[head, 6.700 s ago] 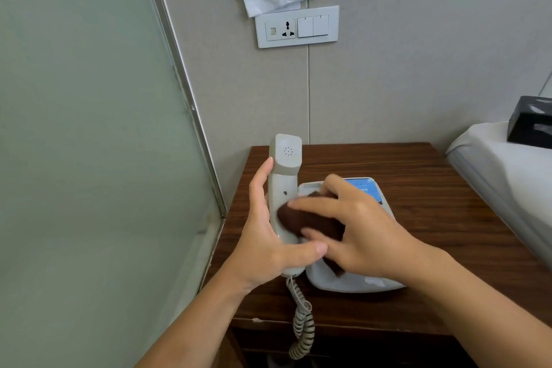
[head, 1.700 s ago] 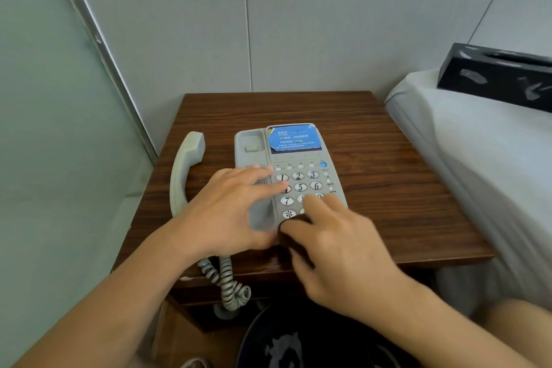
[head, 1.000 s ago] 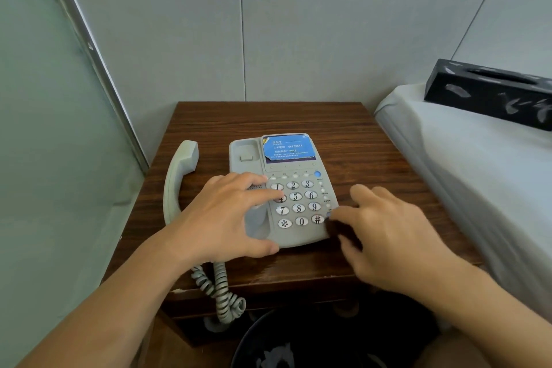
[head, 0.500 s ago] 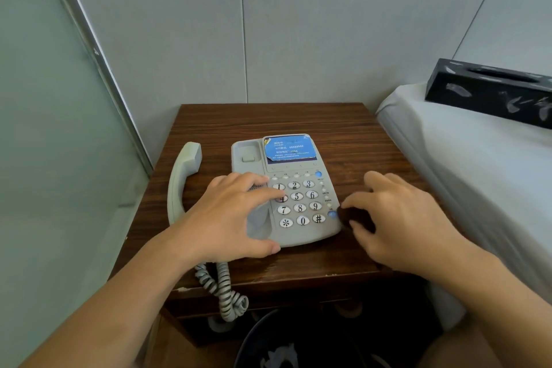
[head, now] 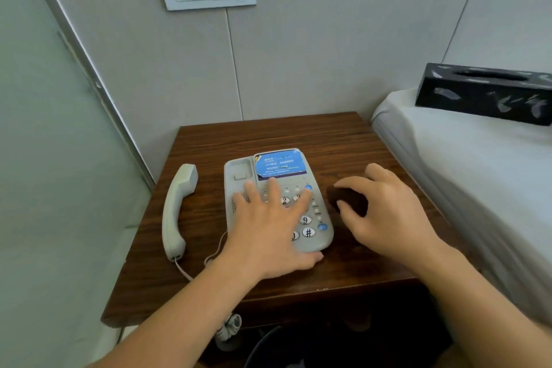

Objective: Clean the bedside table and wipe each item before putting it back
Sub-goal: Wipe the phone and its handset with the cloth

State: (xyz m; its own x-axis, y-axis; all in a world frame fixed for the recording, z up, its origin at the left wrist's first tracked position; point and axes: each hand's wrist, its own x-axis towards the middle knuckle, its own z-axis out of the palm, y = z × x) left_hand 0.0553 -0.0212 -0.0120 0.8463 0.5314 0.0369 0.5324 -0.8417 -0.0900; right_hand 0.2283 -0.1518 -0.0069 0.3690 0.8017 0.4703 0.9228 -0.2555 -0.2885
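Left hand (head: pixel 270 228) is flat on the keypad, fingers straight and spread across the number keys, palm bearing down on the phone base (head: pixel 277 197), and that looks like bracing, to stop the base sliding while its side gets rubbed. Right hand (head: pixel 385 212) has its fingers curled round a dark brown cloth (head: pixel 346 202), bunched into a wad, right up against the base's right edge by the small side buttons; whether cloth and plastic actually touch is hard to tell from here. The handset (head: pixel 177 209) lies off its cradle on the wooden surface (head: pixel 337 143), well left of the base, so the cradle well and keypad are open to the cloth. Its cord runs over the front edge and hangs below. The base sits mid-surface with its blue label card facing up. Over on the bed (head: pixel 466 164) there's a black tissue box (head: pixel 484 92), likely parked there to free the top for wiping. I'd judge the base's right side is the step in hand, with the handset yet to go back
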